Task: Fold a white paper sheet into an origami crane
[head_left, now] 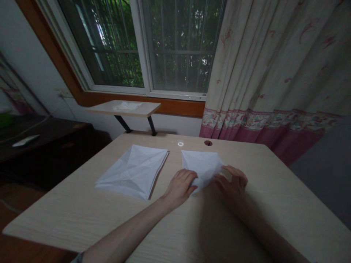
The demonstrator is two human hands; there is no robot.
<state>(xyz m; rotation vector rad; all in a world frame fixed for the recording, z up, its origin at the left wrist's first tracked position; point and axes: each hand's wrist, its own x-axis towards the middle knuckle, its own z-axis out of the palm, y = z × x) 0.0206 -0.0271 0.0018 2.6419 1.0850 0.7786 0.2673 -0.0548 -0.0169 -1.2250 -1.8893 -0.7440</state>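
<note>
A small folded white paper [201, 164] lies on the light wooden table [82, 215] in front of me. My left hand [181, 186] rests on the paper's near left edge with its fingers curled and pressing down. My right hand [231, 180] pinches the paper's right corner between thumb and fingers. To the left lies a stack of creased white paper sheets [134, 170], touched by neither hand.
A round cable hole [208, 143] and a small white ring [180, 144] sit near the table's far edge. A small shelf [123, 108] juts out under the window. A curtain [274, 73] hangs at the right. A dark cabinet [41, 146] stands at the left.
</note>
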